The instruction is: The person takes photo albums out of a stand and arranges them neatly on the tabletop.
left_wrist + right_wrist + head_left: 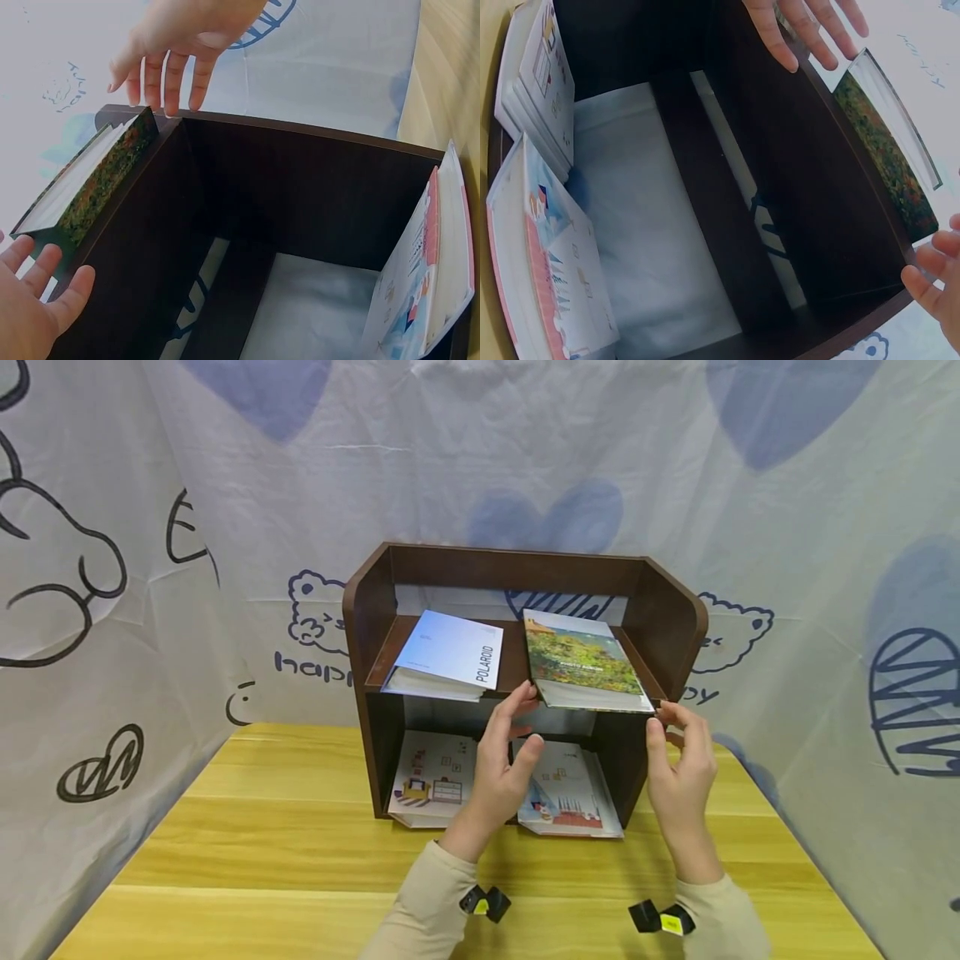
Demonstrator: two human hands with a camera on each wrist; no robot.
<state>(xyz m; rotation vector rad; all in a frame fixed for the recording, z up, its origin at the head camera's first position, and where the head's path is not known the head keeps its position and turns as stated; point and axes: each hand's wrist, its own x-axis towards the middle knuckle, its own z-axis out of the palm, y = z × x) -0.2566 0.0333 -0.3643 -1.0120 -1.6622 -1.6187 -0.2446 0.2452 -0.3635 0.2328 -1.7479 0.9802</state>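
Observation:
On the upper shelf of a dark brown two-tier bookshelf (517,560) lies a photo album (581,660) with a garden picture on its cover, its page edges facing front. My left hand (504,764) is beside the album's front left corner, fingers extended and thumb apart. My right hand (684,768) is by its front right corner, fingers slightly bent. Neither hand grips the album; whether fingertips touch it I cannot tell. In the left wrist view the album (97,176) stands between both hands. The right wrist view shows its patterned spine or cover side (885,157).
Left of the album lies a blue-white book marked POLAROID (450,647). On the lower level lie a white book with a furniture drawing (435,772) and another illustrated white book (566,789). The shelf stands on a yellow wood-grain table (285,843), before a printed cloth (465,468).

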